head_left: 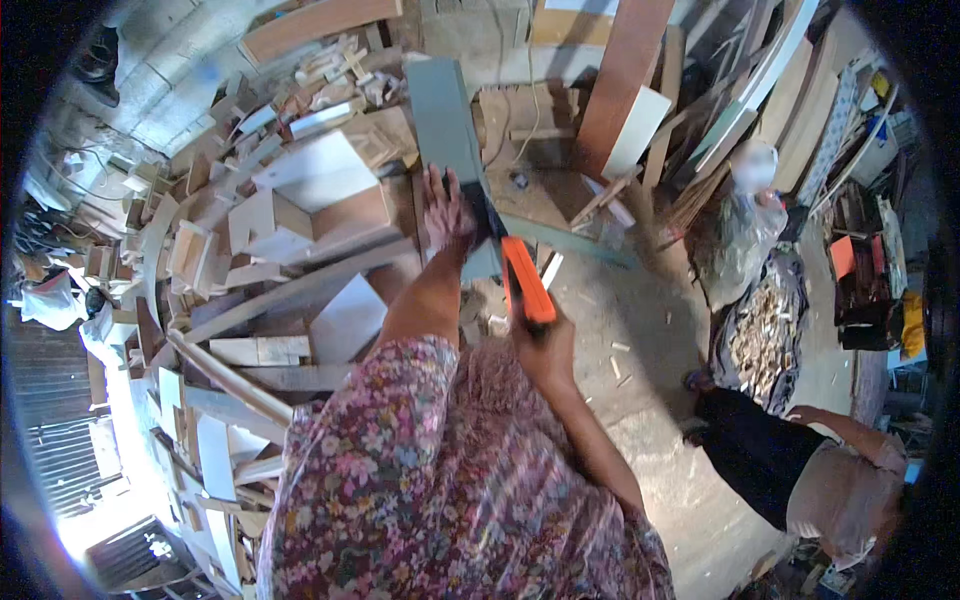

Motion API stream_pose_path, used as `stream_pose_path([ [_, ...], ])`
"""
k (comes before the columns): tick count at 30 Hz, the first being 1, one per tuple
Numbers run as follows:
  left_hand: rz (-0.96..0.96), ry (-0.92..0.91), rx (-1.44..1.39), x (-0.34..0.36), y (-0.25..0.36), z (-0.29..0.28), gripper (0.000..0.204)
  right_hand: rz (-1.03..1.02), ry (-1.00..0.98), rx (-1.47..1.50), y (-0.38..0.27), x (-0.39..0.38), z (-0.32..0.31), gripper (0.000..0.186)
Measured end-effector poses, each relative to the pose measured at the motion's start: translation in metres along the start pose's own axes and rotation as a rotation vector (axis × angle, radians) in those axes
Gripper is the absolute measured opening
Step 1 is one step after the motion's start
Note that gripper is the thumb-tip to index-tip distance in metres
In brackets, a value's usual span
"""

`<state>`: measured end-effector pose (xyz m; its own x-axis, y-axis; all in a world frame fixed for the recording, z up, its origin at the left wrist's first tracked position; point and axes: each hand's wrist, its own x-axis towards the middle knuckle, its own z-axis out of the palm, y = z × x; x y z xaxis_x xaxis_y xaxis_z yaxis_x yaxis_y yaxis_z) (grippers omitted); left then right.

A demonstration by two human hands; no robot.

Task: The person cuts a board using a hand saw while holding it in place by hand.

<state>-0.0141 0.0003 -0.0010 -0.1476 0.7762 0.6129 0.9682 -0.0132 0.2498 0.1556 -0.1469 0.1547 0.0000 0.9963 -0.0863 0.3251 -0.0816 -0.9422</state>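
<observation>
A long grey-green board (440, 110) stretches away from me at the upper middle. My left hand (448, 215) lies flat on it, fingers spread and pointing away. Around the orange handle of a handsaw (527, 280) is my right hand (544, 345), closed, just right of the board's near end. The saw's dark blade runs up from the handle along the board's right edge, close to my left hand. Whether its teeth are in the wood I cannot tell.
Wood offcuts (330, 170) pile up at left, with a white panel (350, 315) nearer me. A reddish-brown plank (622, 80) leans at the back. At right, a sack of wood scraps (765, 330) lies near a person in dark trousers (755, 450). Small chips litter the concrete floor (640, 340).
</observation>
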Motion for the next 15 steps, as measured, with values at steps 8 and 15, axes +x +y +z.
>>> stream_pose_path([
  [8,-0.044,-0.116,-0.044,0.017,0.019,0.002,0.054,-0.164,0.118,-0.022,0.039,0.060,0.034,0.030],
  [15,-0.062,-0.087,0.068,0.004,0.000,0.013,0.049,-0.063,0.037,-0.087,0.028,0.047,0.028,0.017],
])
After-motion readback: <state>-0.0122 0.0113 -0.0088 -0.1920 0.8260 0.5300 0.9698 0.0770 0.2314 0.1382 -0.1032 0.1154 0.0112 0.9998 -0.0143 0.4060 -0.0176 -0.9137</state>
